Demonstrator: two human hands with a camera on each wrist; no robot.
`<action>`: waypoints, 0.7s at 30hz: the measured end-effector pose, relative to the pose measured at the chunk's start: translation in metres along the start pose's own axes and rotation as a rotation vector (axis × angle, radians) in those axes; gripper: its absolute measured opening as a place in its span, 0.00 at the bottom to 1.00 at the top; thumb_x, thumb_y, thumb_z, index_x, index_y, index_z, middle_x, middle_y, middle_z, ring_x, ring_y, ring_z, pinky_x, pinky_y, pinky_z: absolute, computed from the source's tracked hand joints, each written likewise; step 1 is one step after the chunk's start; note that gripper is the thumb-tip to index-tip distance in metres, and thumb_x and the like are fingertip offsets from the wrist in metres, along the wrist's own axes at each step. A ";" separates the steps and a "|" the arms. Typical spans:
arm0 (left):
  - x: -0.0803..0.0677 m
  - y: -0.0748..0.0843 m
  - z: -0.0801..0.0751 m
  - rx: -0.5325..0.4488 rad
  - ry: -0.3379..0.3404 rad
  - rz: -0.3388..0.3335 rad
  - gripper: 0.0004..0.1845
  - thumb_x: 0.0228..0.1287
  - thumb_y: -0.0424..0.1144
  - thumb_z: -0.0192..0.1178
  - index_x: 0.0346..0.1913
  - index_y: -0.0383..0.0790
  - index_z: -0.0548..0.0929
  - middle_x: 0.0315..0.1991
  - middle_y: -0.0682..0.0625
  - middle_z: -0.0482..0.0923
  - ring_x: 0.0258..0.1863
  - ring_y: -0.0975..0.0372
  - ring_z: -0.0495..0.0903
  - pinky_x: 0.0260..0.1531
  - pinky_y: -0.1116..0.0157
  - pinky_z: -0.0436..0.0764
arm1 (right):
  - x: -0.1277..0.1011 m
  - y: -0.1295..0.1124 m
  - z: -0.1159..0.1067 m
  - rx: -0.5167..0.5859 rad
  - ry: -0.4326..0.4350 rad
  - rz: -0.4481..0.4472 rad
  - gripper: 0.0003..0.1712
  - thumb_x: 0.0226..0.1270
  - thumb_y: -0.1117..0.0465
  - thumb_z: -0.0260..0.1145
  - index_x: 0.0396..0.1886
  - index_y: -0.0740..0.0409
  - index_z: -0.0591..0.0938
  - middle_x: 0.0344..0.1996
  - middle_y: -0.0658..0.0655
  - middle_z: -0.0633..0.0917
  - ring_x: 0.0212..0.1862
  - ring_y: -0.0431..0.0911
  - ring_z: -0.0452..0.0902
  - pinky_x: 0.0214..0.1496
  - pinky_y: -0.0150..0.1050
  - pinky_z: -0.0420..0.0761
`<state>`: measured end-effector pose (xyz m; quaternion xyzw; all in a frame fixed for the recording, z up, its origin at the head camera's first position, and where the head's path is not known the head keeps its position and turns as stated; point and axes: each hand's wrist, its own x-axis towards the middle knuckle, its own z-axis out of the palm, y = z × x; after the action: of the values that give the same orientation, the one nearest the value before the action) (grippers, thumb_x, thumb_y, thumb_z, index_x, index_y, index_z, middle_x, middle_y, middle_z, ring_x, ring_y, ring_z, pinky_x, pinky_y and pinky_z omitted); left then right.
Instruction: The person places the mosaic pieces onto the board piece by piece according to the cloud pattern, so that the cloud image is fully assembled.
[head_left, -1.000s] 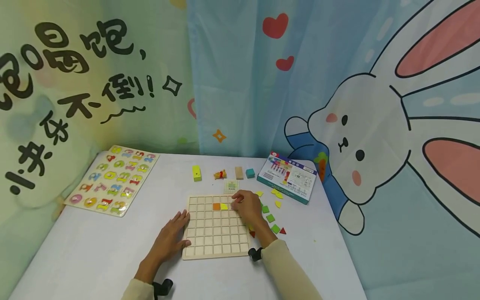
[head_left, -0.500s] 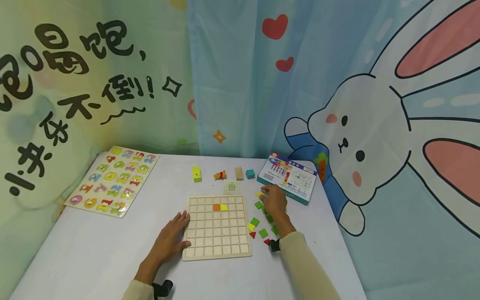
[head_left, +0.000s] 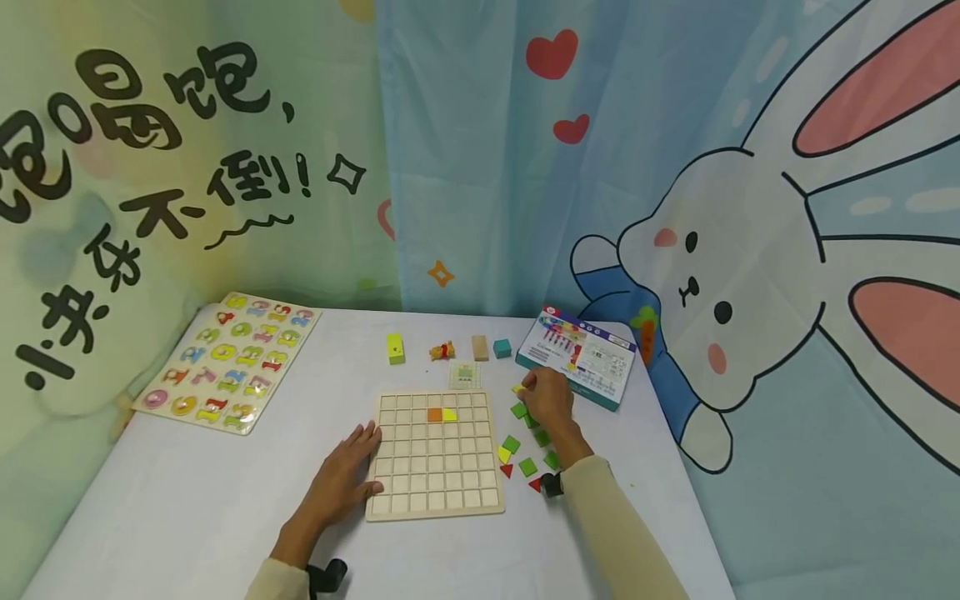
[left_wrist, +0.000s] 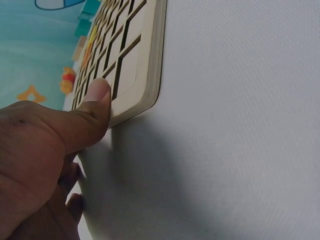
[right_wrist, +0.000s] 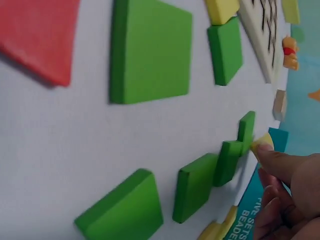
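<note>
Left hand [head_left: 341, 473] rests on the left edge of the grid board [head_left: 420, 482], thumb apart from the fingers. Right hand [head_left: 549, 400], off the board's far right corner, has thumb and fingers clamped on 1 yellow piece [right_wrist: 269, 139], beside green tiles [right_wrist: 195, 187].

On the table [head_left: 225, 517], the board [head_left: 435, 482] holds two tiles [head_left: 434, 415] near its back edge; the left hand [head_left: 341, 477] touches its left side. Behind lies a card [head_left: 465, 377], then a toy bear [head_left: 442, 351] between blocks [head_left: 395, 348]. Loose pieces [head_left: 527, 467] lie right, before the box [head_left: 588, 346]. A puzzle [head_left: 236, 354] lies back left.
</note>
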<state>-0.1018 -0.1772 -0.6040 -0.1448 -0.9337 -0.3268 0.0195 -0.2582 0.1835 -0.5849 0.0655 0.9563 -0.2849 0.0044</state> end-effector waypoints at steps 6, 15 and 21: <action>0.000 0.000 -0.001 0.007 -0.005 -0.001 0.48 0.54 0.32 0.79 0.78 0.28 0.68 0.79 0.33 0.66 0.80 0.36 0.63 0.78 0.36 0.65 | -0.016 -0.008 0.002 0.084 0.002 -0.082 0.07 0.68 0.65 0.76 0.42 0.52 0.87 0.32 0.54 0.83 0.35 0.48 0.77 0.38 0.40 0.75; 0.001 -0.001 0.000 0.021 -0.018 -0.001 0.49 0.55 0.33 0.79 0.79 0.29 0.67 0.80 0.34 0.65 0.81 0.36 0.63 0.78 0.36 0.65 | -0.061 -0.027 0.022 0.223 -0.112 -0.182 0.05 0.69 0.61 0.75 0.41 0.49 0.87 0.29 0.48 0.84 0.29 0.41 0.77 0.29 0.36 0.75; 0.001 -0.001 0.000 0.023 -0.022 -0.009 0.49 0.55 0.34 0.79 0.79 0.29 0.67 0.80 0.34 0.65 0.81 0.37 0.62 0.78 0.36 0.65 | -0.079 -0.038 0.036 0.189 -0.125 -0.222 0.04 0.70 0.60 0.75 0.40 0.49 0.86 0.28 0.47 0.84 0.30 0.39 0.77 0.31 0.36 0.76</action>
<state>-0.1028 -0.1778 -0.6046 -0.1441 -0.9382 -0.3147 0.0097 -0.1859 0.1228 -0.5905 -0.0585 0.9245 -0.3758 0.0263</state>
